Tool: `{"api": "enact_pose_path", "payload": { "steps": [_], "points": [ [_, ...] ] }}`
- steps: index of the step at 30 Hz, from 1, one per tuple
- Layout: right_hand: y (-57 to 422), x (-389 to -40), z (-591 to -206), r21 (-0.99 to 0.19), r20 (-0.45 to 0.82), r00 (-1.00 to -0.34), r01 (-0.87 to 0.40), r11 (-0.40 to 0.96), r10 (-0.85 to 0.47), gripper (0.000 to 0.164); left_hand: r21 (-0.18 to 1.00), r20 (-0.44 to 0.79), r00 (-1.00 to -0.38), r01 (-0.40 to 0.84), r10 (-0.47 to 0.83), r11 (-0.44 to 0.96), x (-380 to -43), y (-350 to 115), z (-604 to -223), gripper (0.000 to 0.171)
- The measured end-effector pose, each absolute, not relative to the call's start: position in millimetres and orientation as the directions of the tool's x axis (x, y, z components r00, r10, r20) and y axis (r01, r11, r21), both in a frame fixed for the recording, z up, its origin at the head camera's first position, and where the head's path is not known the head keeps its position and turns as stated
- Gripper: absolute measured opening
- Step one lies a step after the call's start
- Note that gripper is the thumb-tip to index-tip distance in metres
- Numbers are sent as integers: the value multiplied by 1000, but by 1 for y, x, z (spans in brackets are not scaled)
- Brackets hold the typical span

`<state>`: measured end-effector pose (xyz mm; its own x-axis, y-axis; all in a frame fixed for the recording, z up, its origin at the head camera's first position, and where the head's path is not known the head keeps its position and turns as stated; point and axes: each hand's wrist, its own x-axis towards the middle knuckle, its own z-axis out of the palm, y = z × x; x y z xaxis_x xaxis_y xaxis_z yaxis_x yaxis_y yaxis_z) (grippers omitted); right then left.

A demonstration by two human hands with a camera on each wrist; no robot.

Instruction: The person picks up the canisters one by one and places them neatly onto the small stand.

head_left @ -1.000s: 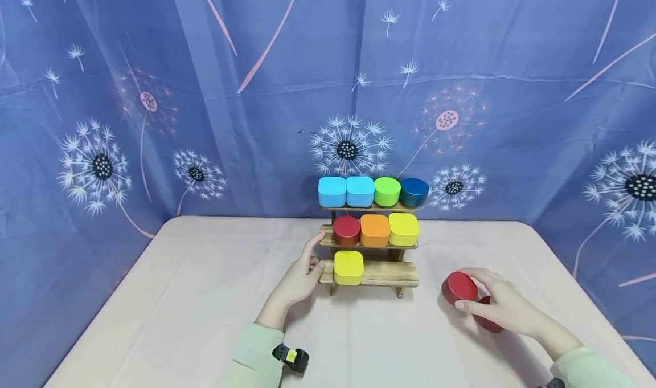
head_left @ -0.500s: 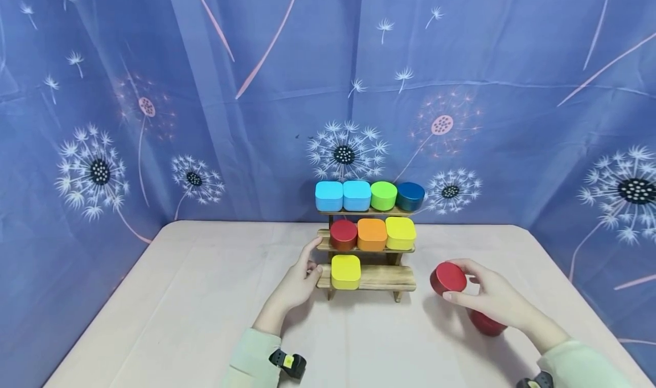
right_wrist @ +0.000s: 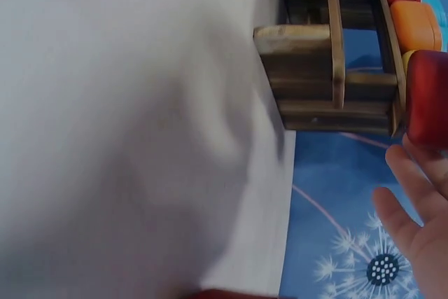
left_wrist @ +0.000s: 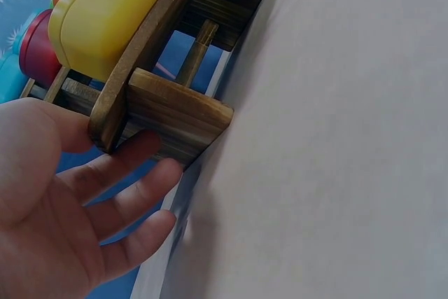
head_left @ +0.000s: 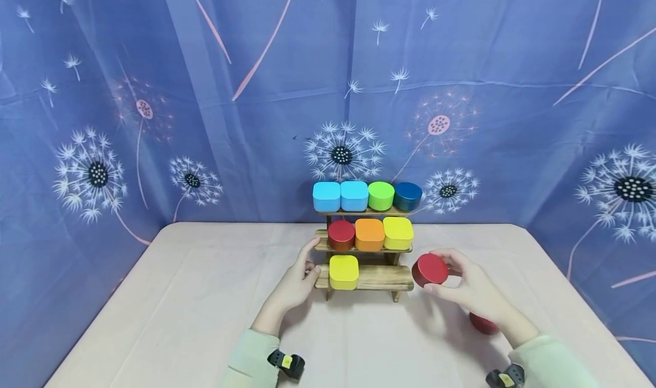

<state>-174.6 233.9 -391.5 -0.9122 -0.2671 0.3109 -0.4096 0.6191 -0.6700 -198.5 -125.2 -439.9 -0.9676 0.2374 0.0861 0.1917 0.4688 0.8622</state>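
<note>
My right hand (head_left: 474, 288) pinches a round red tin (head_left: 430, 269) between thumb and fingers, raised beside the right end of the bottom tier of a three-tier wooden stand (head_left: 386, 277). In the right wrist view the same red tin (right_wrist: 428, 99) overlaps the stand's edge. My left hand (head_left: 291, 286) grips the stand's left end, its thumb at the bottom board and index finger at the middle one. A yellow square tin (head_left: 344, 272) sits at the left of the bottom tier. Bare wood (head_left: 384, 276) shows to its right.
The middle tier bears red (head_left: 341, 235), orange (head_left: 369, 235) and yellow (head_left: 397, 233) tins. Two light blue tins (head_left: 340, 196), a green one (head_left: 381, 196) and a dark blue one (head_left: 408, 196) line the top. Another red tin (head_left: 483, 323) lies on the table, partly behind my right forearm.
My right hand has carried the red tin left and up toward the stand, away from the other red tin. My left hand keeps its place on the stand. The view shifts slightly.
</note>
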Motion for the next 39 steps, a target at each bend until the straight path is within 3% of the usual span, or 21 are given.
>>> {"api": "enact_pose_path", "payload": {
  "steps": [9, 19, 27, 39],
  "points": [
    [219, -176, -399, -735, 319, -918, -396, 551, -235, 57, 857, 93, -966, 201, 242, 474, -199, -125, -440, 65],
    [199, -174, -404, -716, 360, -907, -419, 558, -219, 56, 862, 92, -966, 198, 240, 466, -200, -126, -440, 65],
    [184, -172, -406, -752, 440, -871, -490, 441, -218, 59, 855, 92, -966, 202, 244, 478, -199, -126, -440, 64],
    [173, -174, -413, -813, 417, -891, -453, 367, -178, 56, 857, 97, -962, 211, 256, 470, -199, -126, -439, 64]
  ]
}}
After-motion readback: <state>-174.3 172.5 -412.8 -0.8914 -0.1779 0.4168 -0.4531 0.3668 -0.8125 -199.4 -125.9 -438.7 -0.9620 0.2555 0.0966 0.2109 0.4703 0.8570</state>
